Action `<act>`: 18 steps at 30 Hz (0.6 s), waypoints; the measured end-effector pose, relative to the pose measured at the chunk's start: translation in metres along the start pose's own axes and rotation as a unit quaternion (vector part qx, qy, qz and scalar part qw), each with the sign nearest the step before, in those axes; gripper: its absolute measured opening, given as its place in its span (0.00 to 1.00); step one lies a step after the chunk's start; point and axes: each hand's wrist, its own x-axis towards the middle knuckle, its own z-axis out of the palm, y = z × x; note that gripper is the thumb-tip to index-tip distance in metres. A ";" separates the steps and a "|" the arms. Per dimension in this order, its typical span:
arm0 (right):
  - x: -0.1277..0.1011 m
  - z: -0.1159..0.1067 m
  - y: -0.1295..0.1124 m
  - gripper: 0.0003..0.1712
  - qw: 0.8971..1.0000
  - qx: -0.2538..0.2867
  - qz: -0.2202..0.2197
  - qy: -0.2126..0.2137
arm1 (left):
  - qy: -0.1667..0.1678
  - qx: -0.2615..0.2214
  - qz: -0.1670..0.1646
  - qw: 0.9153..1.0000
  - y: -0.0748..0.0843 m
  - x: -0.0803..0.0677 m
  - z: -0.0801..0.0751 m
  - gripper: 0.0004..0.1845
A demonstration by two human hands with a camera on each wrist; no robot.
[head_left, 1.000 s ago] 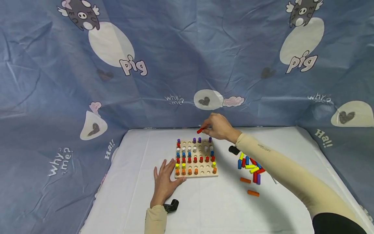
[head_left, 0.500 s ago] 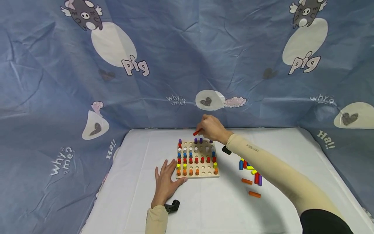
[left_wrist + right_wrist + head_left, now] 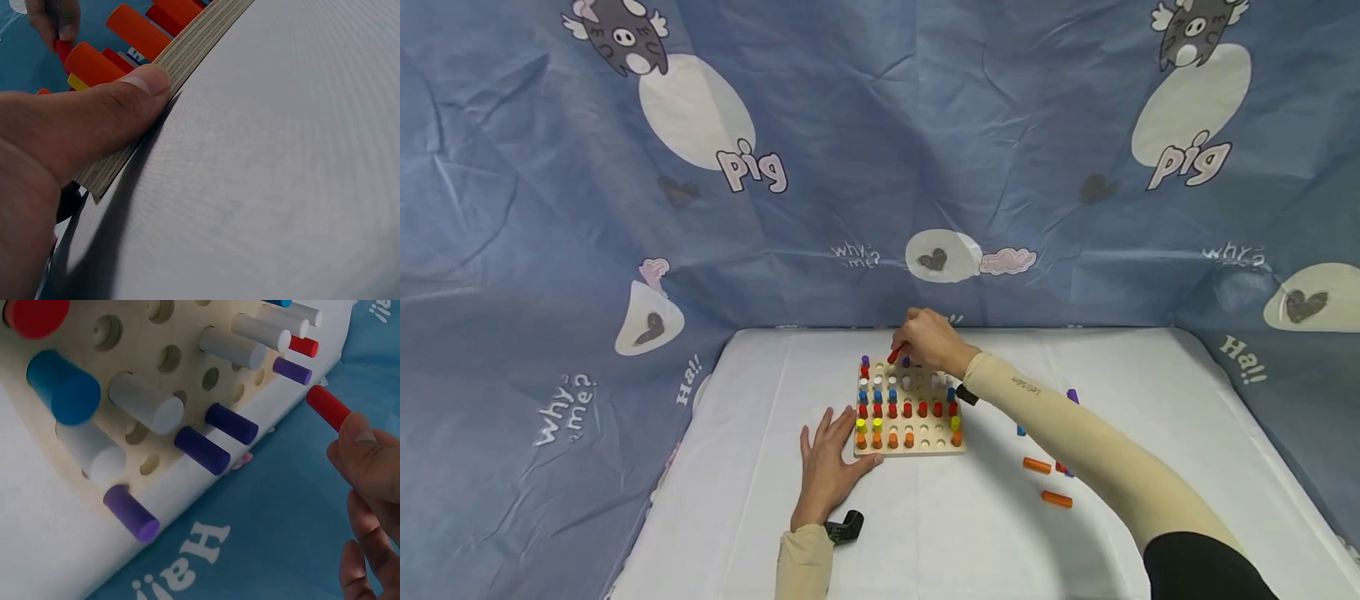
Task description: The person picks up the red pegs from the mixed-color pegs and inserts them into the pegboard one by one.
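Observation:
My right hand (image 3: 931,340) pinches a red peg (image 3: 327,407) between thumb and finger over the far edge of a wooden pegboard (image 3: 924,430). In the right wrist view, the peg's free end points toward the purple pegs (image 3: 202,450) standing along that edge. White pegs (image 3: 147,403) and a blue peg (image 3: 64,387) stand among bare holes there. My left hand (image 3: 827,471) lies at the board's near left corner with fingers spread. Its thumb (image 3: 119,103) rests against the near edge, beside upright orange pegs (image 3: 94,64).
On the white table (image 3: 737,500), right of the board, lie two loose orange pegs (image 3: 1057,499) and a purple peg (image 3: 1072,396). My right forearm (image 3: 1075,433) hides most of the other loose pegs. A blue printed cloth (image 3: 820,283) rises behind the table.
My right hand has moved left and down toward the board's far row with the red peg, which now points more downward. The forearm covers more loose pegs. My left hand stays at the board.

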 end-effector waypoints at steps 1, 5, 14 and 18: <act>0.000 0.001 0.000 0.05 1.000 0.001 0.000 -0.002 | 0.000 0.001 0.000 1.000 0.000 0.000 0.000 0.47; 0.003 0.006 0.000 0.06 1.000 0.005 0.003 -0.006 | 0.003 0.004 0.003 1.000 0.000 0.001 -0.001 0.47; 0.011 0.024 -0.002 0.07 1.000 0.009 0.001 -0.006 | 0.006 -0.002 0.010 1.000 -0.001 0.000 -0.002 0.47; 0.014 0.028 -0.006 0.05 1.000 -0.016 -0.009 -0.025 | 0.011 -0.005 0.017 1.000 -0.001 -0.002 -0.001 0.47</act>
